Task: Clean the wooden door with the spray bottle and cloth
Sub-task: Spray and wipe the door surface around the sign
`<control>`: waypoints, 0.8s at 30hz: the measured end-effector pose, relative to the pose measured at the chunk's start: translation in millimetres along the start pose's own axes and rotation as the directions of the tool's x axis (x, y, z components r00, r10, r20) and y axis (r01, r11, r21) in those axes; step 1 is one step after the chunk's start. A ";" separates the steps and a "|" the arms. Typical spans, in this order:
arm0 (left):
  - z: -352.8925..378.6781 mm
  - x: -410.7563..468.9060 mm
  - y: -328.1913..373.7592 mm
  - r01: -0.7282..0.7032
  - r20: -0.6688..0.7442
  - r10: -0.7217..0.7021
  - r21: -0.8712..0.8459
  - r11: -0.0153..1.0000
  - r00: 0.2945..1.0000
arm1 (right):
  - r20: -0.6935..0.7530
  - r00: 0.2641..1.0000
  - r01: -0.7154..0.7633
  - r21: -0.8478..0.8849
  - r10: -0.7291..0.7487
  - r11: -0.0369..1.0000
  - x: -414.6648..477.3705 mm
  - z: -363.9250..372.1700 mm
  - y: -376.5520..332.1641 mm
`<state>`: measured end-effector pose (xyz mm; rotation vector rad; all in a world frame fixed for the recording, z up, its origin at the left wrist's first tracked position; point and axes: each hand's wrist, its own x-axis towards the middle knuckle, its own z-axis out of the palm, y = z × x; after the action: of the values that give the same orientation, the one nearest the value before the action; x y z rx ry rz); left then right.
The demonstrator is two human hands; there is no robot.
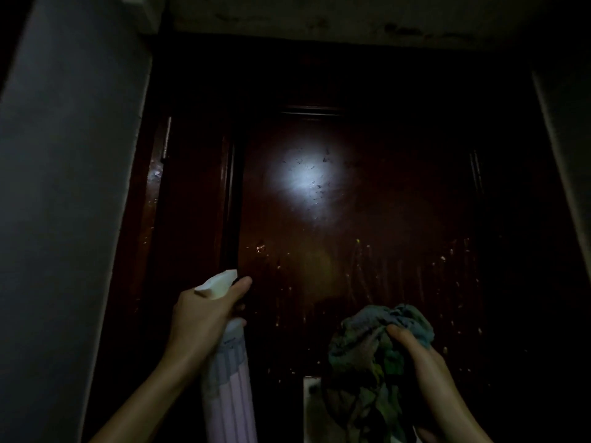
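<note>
While gripping the spray bottle (228, 388) with left hand (204, 318) fingers curled and the bunched cloth (367, 353) with right hand (415, 350) fingers closed, aim beyond the fingertips at the wooden door (351, 251) and mist evenly.

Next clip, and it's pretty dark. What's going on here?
A person faces a dark wooden door, lit by one bright spot of light. The left grip holds a spray bottle, with its white nozzle aimed at the door. The right grip holds a bunched grey-green cloth raised in front of the lower panel; whether it touches the wood cannot be told. Droplets and streaks already show on the lower part of the door.
</note>
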<state>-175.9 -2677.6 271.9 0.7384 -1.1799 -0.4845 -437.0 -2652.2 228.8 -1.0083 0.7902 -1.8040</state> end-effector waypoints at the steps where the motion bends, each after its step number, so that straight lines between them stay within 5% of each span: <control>1: 5.6 1.2 -0.2 0.009 0.000 -0.009 -0.001 1.000 1.000 | -0.012 1.000 0.010 -0.004 -0.010 1.000 3.1 -5.2 -2.4; 5: 28.3 7.7 -4.7 -0.001 -0.031 0.000 -0.028 1.000 1.000 | -0.027 0.998 0.058 -0.037 -0.059 0.998 7.5 -25.0 -17.8; 11: 89.1 3.2 2.2 0.032 0.141 -0.019 -0.090 0.995 0.990 | -0.070 0.991 0.111 -0.056 -0.115 0.992 24.1 -63.4 -41.6; 24: 152.5 -0.9 -2.5 -0.021 0.033 0.021 -0.003 1.000 0.999 | 0.031 0.992 0.126 -0.033 -0.125 0.991 61.9 -125.5 -69.6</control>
<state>-320.4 -2718.5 299.1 0.7171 -1.2165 -0.4822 -591.4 -2668.7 247.3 -1.1261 0.7577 -1.8835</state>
